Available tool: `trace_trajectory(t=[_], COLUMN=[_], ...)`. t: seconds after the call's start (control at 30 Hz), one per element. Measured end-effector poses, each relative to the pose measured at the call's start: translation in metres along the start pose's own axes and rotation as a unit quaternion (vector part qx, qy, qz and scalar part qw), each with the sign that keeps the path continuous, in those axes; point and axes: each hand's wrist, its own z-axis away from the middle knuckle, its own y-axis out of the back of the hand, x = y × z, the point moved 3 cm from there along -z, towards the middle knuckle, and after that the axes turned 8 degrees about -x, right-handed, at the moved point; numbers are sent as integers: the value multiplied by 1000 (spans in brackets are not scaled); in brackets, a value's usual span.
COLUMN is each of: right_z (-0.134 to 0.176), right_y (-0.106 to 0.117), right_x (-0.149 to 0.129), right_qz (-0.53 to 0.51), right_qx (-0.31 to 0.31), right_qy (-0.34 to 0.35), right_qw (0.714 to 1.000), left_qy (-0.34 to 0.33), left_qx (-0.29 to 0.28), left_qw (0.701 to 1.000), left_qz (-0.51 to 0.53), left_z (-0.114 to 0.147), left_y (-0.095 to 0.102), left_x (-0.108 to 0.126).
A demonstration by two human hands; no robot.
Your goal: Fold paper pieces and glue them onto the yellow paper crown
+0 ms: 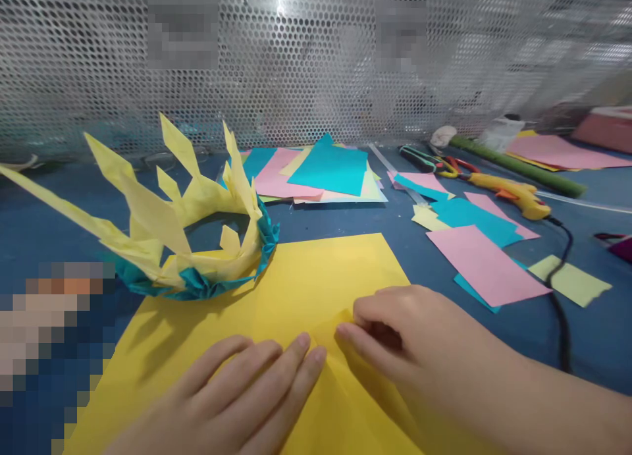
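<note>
A large yellow paper sheet (345,264) lies on the blue table under both hands, its near part raised in a fold. My left hand (251,382) rests on the sheet with its fingers stretched out flat, the fingertips beside the fold. Thumb and curled fingers of my right hand (395,330) pinch the paper at the fold. On the sheet's far left part stands a folded paper crown (197,264), with pale yellow spikes and a teal band around its base. The lower edge of the sheet is out of view.
Stacked coloured papers (328,168) lie behind the sheet. To the right are loose pink paper (488,261), a yellow glue gun (513,195) with a black cord (560,310), pliers (454,167) and a green stick (518,165). A perforated metal panel (306,66) closes off the back.
</note>
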Motion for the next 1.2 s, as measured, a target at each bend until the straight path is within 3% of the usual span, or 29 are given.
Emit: trace_trajectory(t=[0.1,0.27,0.43,0.67,0.97,1.2], right_z=[0,1,1,-1,2,1], right_y=[0,3,4,3,4,4], right_x=[1,4,6,6,6,7], right_qz=[2,-24,-75,-48,-31,-54], right_qx=[-6,5,-17,-8,-26,-25], right_qy=[-13,-14,-11,-12,-36,-3], right_qw=[1000,1000,997,999,999,998], left_qy=[7,-4,-5,-37,-46,-28], left_qx=[32,23,57,-18,12,8], left_qw=[999,1000,998,999,999,999], left_qz=[-5,-9,-23,7,1,-28], left_z=[1,2,-1,-7,-6,-10], left_y=[-3,-5,2,10,6,16], left_x=[1,2,1,0,-2,-6])
